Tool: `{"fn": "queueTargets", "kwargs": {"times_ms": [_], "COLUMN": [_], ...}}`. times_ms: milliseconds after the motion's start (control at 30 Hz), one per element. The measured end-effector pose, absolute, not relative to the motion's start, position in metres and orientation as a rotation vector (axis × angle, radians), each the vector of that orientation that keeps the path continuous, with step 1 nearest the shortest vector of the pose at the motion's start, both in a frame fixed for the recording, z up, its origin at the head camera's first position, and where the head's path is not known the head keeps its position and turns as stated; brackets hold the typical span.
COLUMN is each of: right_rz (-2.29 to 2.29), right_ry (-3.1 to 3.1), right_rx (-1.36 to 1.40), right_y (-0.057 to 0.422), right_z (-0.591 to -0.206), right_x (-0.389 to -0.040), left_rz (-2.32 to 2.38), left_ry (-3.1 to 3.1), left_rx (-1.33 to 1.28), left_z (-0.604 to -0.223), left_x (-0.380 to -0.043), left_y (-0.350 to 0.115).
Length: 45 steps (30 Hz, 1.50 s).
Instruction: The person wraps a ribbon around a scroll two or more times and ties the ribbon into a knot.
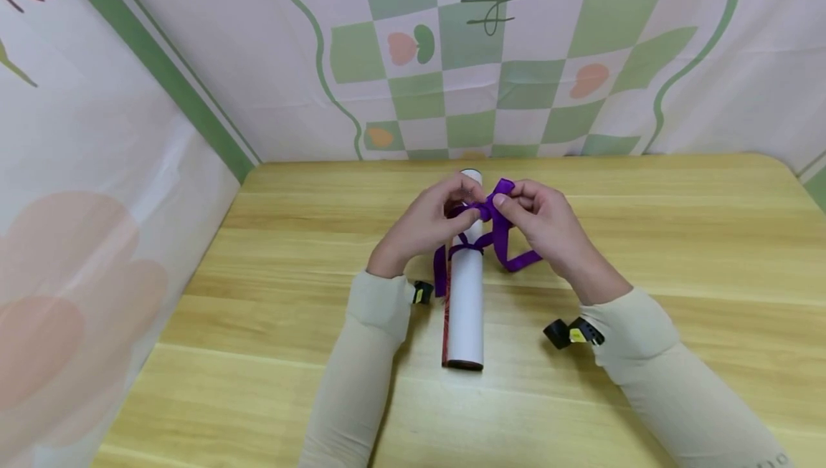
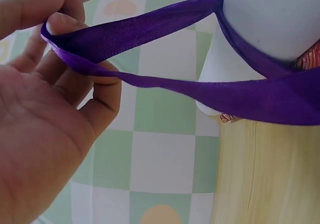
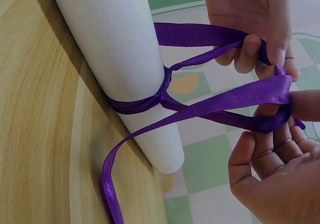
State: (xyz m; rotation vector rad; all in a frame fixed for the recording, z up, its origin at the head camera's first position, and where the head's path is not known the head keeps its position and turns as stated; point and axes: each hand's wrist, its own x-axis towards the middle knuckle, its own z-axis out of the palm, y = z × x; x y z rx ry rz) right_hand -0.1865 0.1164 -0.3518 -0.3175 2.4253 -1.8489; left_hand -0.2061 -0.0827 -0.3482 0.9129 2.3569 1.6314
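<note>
A white paper roll [image 1: 467, 310] with a red patterned edge lies lengthwise on the table. Round its middle runs a purple ribbon [image 3: 135, 105], crossed in a knot on top. My left hand [image 1: 429, 217] pinches one end of the ribbon [image 2: 145, 31] above the roll, its fingers bent. My right hand [image 1: 548, 228] pinches a loop of the other end between thumb and fingers. Both hands meet close together over the roll's far half, as the right wrist view also shows. One ribbon tail hangs left of the roll; another droops to the right by my right hand.
The wooden table [image 1: 258, 325] reaches back to a printed cloth [image 1: 413, 95] with green and white checks. Another cloth [image 1: 97, 167] stands along the left side. Black straps [image 1: 568, 333] with yellow marks sit at both wrists, below the beige sleeves.
</note>
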Motion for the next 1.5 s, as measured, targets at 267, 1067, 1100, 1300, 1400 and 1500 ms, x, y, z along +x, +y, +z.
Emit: {"fn": "queueTargets", "kwargs": {"times_ms": [267, 1067, 1100, 1300, 1400, 1500], "right_rz": [-1.795, -1.779, -1.782, -1.726, -1.707, -1.691], "right_ry": [2.416, 2.408, 2.396, 2.394, 2.392, 2.394], "right_rx": [-0.315, -0.320, -0.317, -0.278, -0.259, -0.240], "right_y": [0.118, 0.120, 0.121, 0.127, 0.131, 0.135], "right_z": [-0.353, -0.352, -0.353, -0.354, -0.356, -0.359], "right_x": [-0.187, -0.189, -0.189, -0.193, -0.196, -0.200], "left_rz": [1.603, 1.637, 1.634, 1.550, 1.482, 1.410], "left_ry": [2.329, 2.615, 2.617, 2.635, 2.647, 2.656], "left_rx": [0.832, 0.702, 0.693, 0.624, 0.601, 0.583], "left_z": [-0.346, -0.342, -0.341, -0.337, -0.337, -0.338], "left_x": [-0.202, -0.210, -0.210, -0.207, -0.207, -0.208], "left_y": [-0.081, -0.104, -0.106, -0.117, -0.122, -0.127]}}
